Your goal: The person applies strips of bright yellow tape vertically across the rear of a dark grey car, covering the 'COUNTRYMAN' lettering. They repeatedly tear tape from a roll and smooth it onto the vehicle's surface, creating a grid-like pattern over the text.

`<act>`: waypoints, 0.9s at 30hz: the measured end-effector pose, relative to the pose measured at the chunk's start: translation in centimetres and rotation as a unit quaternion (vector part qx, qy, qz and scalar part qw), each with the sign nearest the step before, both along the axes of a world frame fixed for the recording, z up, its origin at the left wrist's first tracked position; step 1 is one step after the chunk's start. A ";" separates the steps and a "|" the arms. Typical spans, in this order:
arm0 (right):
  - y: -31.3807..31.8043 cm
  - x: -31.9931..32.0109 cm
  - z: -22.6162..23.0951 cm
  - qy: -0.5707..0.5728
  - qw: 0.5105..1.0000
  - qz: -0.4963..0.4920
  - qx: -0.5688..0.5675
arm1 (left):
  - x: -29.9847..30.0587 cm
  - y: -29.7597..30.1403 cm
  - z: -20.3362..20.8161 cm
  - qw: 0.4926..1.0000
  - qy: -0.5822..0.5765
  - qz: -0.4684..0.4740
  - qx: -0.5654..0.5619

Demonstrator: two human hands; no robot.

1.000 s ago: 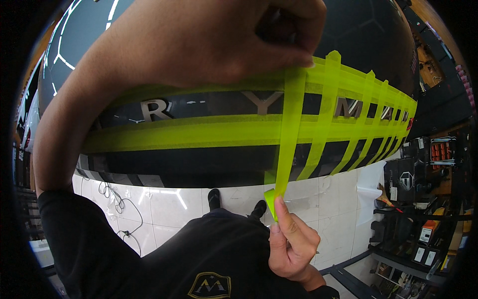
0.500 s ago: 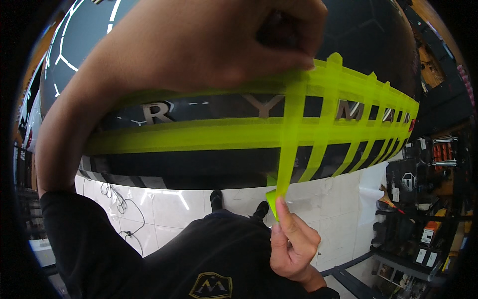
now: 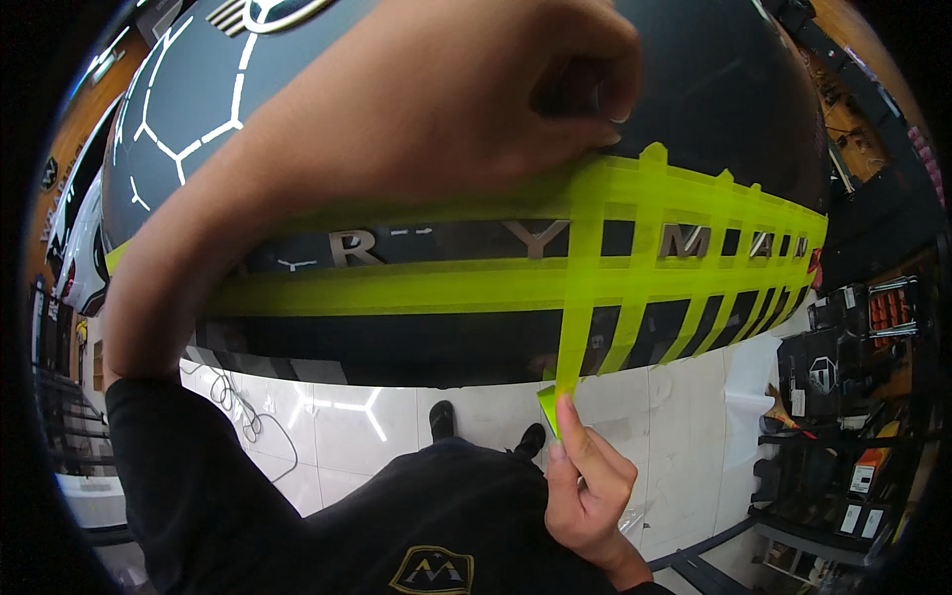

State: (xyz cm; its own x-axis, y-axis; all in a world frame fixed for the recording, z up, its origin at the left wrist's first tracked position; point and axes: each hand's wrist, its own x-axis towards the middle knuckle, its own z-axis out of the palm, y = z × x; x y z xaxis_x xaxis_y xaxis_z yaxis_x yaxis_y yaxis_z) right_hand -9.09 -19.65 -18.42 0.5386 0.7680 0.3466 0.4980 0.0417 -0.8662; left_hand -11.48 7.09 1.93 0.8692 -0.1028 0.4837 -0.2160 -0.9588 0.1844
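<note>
A strip of yellow-green masking tape (image 3: 577,307) runs down a dark, glossy car body panel (image 3: 709,89), between two raised metal letters. At its upper end my left hand (image 3: 496,109) is closed in a pinch, the arm reaching across the panel from the left. My right hand (image 3: 590,486) pinches the lower end just under the panel's bottom edge, where a short bit of tape folds aside. Long bands of the same tape (image 3: 397,293) lie above and below the metal letters (image 3: 684,241). Several shorter strips (image 3: 632,317) cross them on the right.
A round metal emblem (image 3: 283,12) sits high on the panel. Cables (image 3: 238,402) lie on the tiled floor (image 3: 397,466) at left. To the right stand black cases (image 3: 823,375) and shelves with tools; a white sheet (image 3: 751,382) hangs nearby.
The view has shifted, so the panel sits lower and its emblem shows more. Both hands keep their pinch at the two ends of the tape strip, which looks largely unchanged.
</note>
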 end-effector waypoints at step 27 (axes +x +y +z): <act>-0.1 -1.3 0.3 0.036 0.998 -0.047 0.031 | -5.9 -2.3 -5.5 0.937 0.150 0.026 0.314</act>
